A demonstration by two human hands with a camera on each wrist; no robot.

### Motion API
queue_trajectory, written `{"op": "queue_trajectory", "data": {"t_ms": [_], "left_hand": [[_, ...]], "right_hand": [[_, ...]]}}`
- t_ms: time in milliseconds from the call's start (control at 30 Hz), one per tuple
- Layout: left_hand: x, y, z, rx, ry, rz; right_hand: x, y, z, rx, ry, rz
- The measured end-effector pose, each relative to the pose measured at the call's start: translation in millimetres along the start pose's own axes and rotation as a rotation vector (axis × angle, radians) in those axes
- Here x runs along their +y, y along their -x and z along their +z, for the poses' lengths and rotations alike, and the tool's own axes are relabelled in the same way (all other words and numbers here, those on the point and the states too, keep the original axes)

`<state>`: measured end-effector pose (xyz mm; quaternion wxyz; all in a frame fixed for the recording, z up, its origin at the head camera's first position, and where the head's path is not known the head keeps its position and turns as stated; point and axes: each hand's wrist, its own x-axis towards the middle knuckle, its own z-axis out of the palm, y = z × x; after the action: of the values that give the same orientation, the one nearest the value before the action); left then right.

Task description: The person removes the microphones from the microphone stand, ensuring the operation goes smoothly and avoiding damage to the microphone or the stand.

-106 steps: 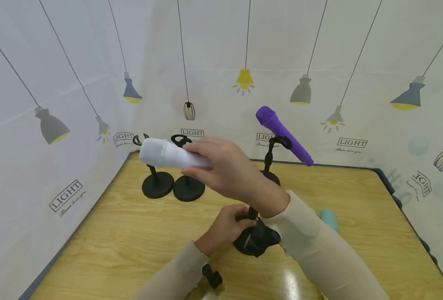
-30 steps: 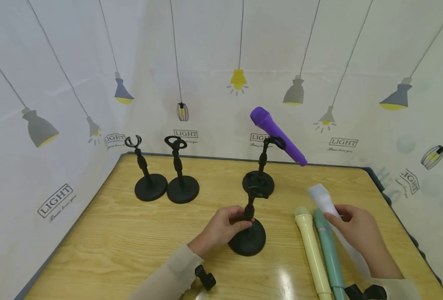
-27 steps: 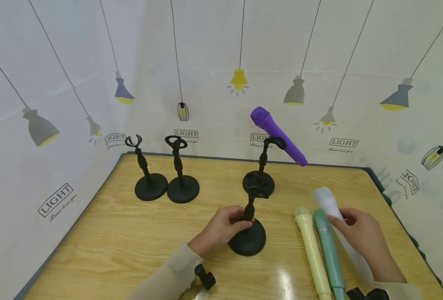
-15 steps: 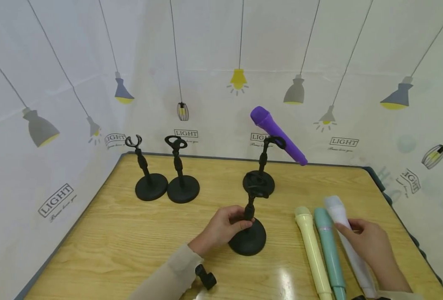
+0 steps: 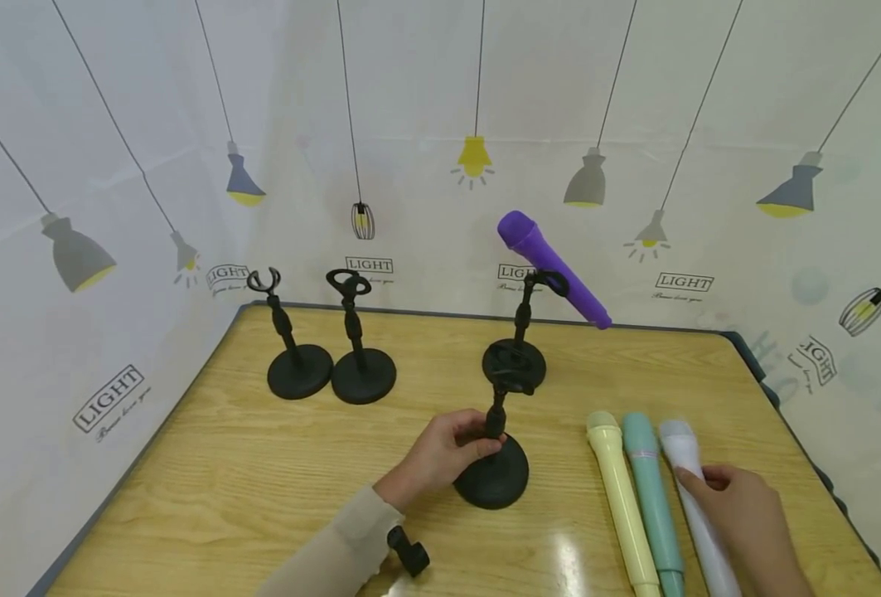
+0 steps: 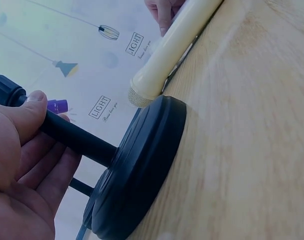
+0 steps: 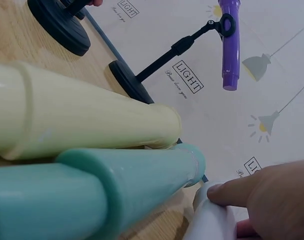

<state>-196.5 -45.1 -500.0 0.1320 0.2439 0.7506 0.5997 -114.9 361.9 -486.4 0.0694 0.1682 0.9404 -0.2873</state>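
Note:
My left hand (image 5: pixel 442 454) grips the pole of a black microphone stand (image 5: pixel 494 477), thumb and fingers round it just above the round base. The base rests on the table in the left wrist view. On the right, my right hand (image 5: pixel 747 514) holds a white microphone (image 5: pixel 681 448) by its body, thumb on top. The white microphone lies lengthwise beside a green microphone (image 5: pixel 647 464), which has a yellow microphone (image 5: pixel 619 481) on its left. Behind the gripped stand, a purple microphone (image 5: pixel 555 265) sits tilted in the clip of another stand (image 5: pixel 513 365).
Two more black stands, a left one (image 5: pixel 300 371) and a right one (image 5: pixel 364 377), stand side by side at the back left with no microphones in their clips. The wooden table (image 5: pixel 261 464) ends at a patterned white wall covering (image 5: pixel 410 83).
My right hand has carried the white microphone from the left across to the right and lowered it beside the green one. My left hand has kept its grip on the stand.

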Motion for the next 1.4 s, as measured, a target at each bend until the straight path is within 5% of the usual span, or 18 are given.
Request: {"op": "queue_trajectory", "data": {"t_ms": [967,1167,1400], "left_hand": [[-3.6,-1.3,-1.1,-0.012,0.011,0.014],[-3.3,-0.5,-1.1,-0.016,0.016,0.016],[-4.8,-1.6,-1.3,-0.025,0.018,0.036]], "right_hand": [[-5,8.3,7,0.03,0.004,0.061],[-4,11.0,10,0.211,-0.009,-0.054],[-20,17.5,23,0.522,-0.125,-0.332]]}}
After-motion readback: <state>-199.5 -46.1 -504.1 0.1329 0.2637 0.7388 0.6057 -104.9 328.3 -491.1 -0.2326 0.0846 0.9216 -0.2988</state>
